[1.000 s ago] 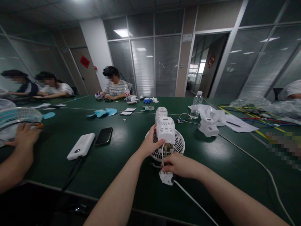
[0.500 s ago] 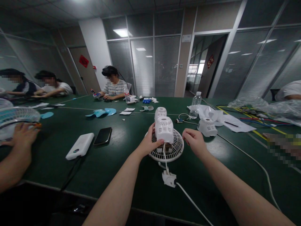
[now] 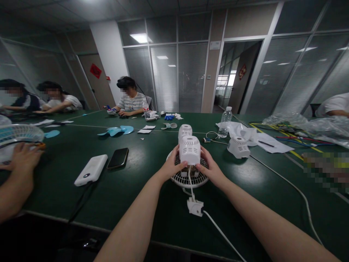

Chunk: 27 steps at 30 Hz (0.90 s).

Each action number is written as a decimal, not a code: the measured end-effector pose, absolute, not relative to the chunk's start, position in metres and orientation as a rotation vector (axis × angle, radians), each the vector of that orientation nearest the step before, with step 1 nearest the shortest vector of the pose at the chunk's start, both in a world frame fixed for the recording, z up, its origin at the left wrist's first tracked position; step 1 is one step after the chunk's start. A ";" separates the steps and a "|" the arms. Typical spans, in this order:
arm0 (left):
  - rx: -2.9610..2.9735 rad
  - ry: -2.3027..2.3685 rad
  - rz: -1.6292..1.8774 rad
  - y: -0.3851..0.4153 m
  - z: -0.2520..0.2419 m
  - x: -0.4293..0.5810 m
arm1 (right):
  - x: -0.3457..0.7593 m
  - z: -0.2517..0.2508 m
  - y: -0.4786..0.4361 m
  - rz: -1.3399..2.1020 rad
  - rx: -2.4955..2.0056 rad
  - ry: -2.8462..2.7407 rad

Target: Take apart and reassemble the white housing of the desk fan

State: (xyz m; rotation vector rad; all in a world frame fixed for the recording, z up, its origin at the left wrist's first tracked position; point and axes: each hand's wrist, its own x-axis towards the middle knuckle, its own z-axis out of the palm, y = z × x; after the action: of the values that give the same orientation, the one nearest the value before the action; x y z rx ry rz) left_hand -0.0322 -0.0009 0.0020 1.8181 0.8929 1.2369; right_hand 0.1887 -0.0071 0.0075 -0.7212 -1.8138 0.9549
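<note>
A white fan motor housing [image 3: 190,149] stands on a round white fan grille [image 3: 185,179] lying flat on the green table [image 3: 141,182]. My left hand [image 3: 170,165] grips the housing's left side and my right hand [image 3: 210,168] grips its right side, fingers wrapped round it. A thin white wire runs down from the housing to a small white switch box [image 3: 194,206] on the table, with a white cord [image 3: 222,234] leading off toward me.
A second white housing [image 3: 185,130] stands just behind, another [image 3: 238,147] to the right by a water bottle [image 3: 224,122]. A white power bank [image 3: 91,170] and black phone [image 3: 118,158] lie left. A neighbour's hand [image 3: 21,157] rests on a fan grille [image 3: 19,133]. Several people sit farther off.
My right hand left the switch box near the table's front, rose to the right, then came in and closed on the housing's right side. My left hand kept its hold.
</note>
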 end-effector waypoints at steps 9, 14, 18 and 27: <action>1.850 0.845 1.251 0.002 -0.002 -0.034 | 0.191 0.006 -0.006 0.985 -0.714 -1.790; 1.806 0.864 1.223 0.001 0.000 -0.035 | 0.192 0.004 -0.004 0.994 -0.689 -1.799; 1.799 0.856 1.216 -0.001 0.003 -0.035 | 0.192 0.002 -0.004 0.998 -0.673 -1.795; 1.758 0.778 1.226 0.001 0.003 -0.036 | 0.193 0.001 -0.003 1.002 -0.660 -1.802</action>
State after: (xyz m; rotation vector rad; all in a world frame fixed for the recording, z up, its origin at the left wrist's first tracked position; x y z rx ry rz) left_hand -0.0361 0.0007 0.0028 1.7581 0.7777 1.2257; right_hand 0.1930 -0.0030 0.0014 -0.6601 -1.8017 1.0022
